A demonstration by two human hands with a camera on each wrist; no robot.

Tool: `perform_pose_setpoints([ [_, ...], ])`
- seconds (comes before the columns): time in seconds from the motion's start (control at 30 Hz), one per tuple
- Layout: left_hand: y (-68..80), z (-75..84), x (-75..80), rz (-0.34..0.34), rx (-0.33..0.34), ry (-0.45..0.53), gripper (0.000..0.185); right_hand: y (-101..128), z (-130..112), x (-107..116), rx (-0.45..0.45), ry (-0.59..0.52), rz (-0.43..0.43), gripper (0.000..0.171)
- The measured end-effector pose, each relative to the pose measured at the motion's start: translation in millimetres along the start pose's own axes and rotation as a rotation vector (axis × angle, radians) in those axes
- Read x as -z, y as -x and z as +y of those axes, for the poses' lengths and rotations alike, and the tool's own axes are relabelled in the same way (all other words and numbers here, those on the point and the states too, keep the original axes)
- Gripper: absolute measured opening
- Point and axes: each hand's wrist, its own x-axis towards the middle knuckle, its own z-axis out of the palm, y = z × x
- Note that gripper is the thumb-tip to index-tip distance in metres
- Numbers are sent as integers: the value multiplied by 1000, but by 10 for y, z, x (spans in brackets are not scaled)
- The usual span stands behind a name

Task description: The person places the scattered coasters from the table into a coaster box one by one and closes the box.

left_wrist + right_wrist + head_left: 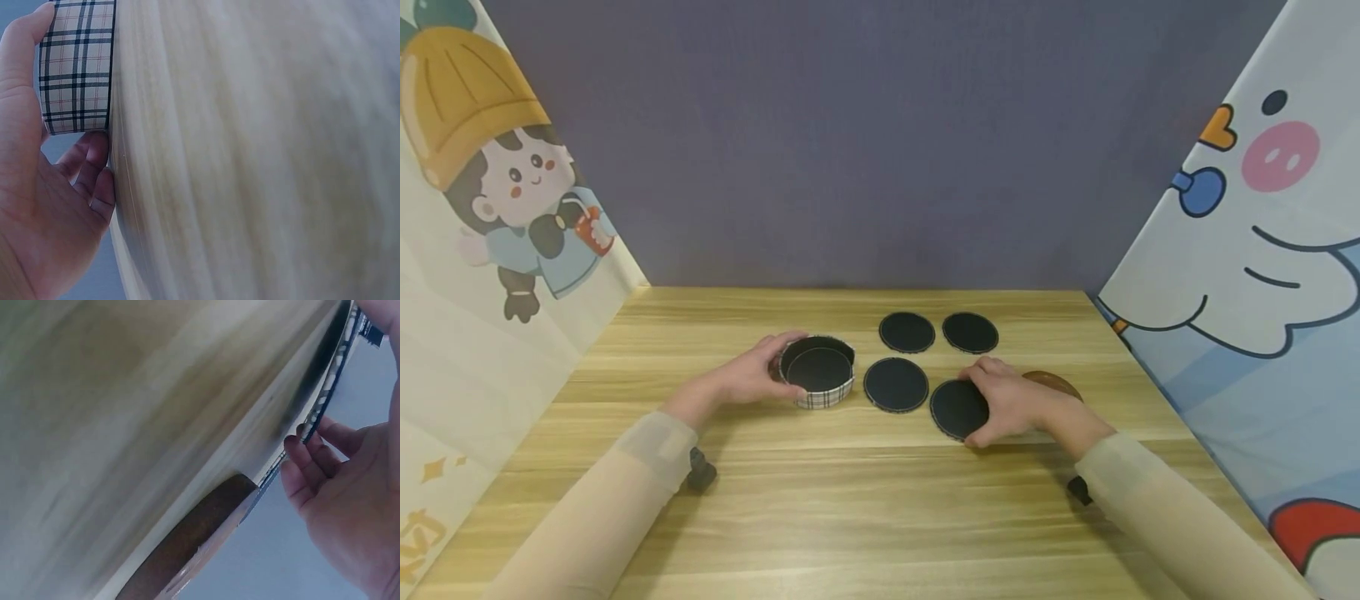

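I count five dark round coasters: two side by side at the back (907,332) (970,332), one in the middle (896,384), one under my right hand (958,408), and one lying flat inside the plaid holder (819,369). There is one holder (817,372), a low round open tin with a checked wall, standing on the wooden table (850,500) left of the loose coasters, and that single coaster is all I can see in it. My left hand (752,375) is curled round the holder's left side, thumb on the far rim and fingers against the near wall; the left wrist view shows the thumb along the plaid band (78,65) and the fingers (94,169) tucked at its base where it meets the table. My right hand (1018,404) grips the nearest coaster at its right edge, thumb on the near edge and fingers over the far one; in the right wrist view my fingertips (300,450) pinch its thin patterned rim (328,394), which is tilted up off the table. One brown round disc (1054,383) lies just behind my right hand, partly hidden by it, and shows in the right wrist view as a dark brown edge (187,544) on the wood.
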Motion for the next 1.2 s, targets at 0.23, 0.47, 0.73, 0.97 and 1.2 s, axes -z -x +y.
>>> perform_pose_setpoints([
  [0.23,-5,-9,-3,2,-1,-1,108,-11,47,53,-11,-39,37,103],
  [0.47,9,1,6,1,2,-9,109,-147,5,142,-10,-92,62,104],
  [0.73,-4,13,-4,2,-1,-5,110,-405,-145,239,-7,-119,85,105],
  [0.97,4,8,3,1,-3,-11,110,-625,-377,292,-14,-146,91,99],
  [1.2,8,-10,1,9,-4,-27,110,-860,-597,270,17,-189,105,93],
])
